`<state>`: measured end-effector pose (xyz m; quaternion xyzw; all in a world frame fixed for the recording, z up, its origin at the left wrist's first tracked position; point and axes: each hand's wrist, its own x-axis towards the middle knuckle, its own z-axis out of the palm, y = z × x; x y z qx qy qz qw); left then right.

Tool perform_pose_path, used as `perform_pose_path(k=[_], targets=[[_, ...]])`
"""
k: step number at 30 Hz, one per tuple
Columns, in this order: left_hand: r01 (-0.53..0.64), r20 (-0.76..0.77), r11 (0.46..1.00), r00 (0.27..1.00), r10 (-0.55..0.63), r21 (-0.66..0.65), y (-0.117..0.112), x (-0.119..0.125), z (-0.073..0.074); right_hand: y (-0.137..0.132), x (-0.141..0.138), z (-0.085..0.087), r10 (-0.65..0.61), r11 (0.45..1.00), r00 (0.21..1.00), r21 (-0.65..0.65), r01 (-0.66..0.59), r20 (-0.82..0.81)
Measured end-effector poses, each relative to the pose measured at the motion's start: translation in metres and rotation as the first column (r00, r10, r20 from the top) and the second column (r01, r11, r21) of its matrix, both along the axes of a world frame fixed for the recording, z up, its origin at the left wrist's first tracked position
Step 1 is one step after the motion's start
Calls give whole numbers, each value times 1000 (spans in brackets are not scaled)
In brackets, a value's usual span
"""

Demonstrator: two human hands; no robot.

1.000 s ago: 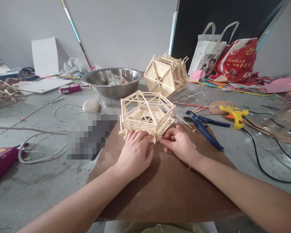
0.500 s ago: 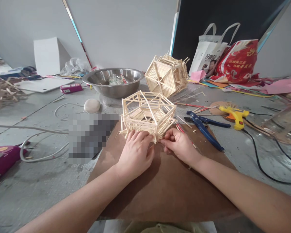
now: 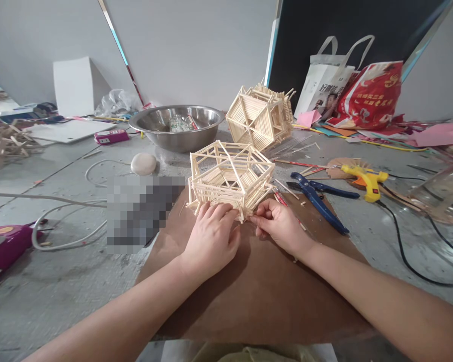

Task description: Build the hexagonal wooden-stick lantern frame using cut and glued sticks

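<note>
Little has moved since the earlier frame in the head view: just a slight shift of the whole scene. The left hand (image 3: pixel 213 236) is half curled, fingertips against the near side of the hexagonal stick frame (image 3: pixel 230 192) (whether it grips, I cannot tell), at the brown sheet's (image 3: pixel 268 296) far end. The right hand's (image 3: pixel 277 226) thumb and forefinger are pinched together at the near corner, their hold too small to make out. Steady left-hand support and light pressure should spare the thin sticks.

Two hands (image 3: pixel 213 235) at hexagonal stick frame (image 3: pixel 232 188), brown board (image 3: pixel 264 296) beneath, blue cutter (image 3: pixel 319 201) right
</note>
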<state>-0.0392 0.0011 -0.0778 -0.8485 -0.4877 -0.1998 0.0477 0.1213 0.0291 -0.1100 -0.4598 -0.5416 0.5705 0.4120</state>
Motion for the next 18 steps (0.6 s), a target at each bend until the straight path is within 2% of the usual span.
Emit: perform_pose_path(k=[18], targets=[[-5, -4, 1000, 1000, 5, 4, 0, -1, -2, 0, -1, 3, 29, 999, 999, 35, -28, -35]])
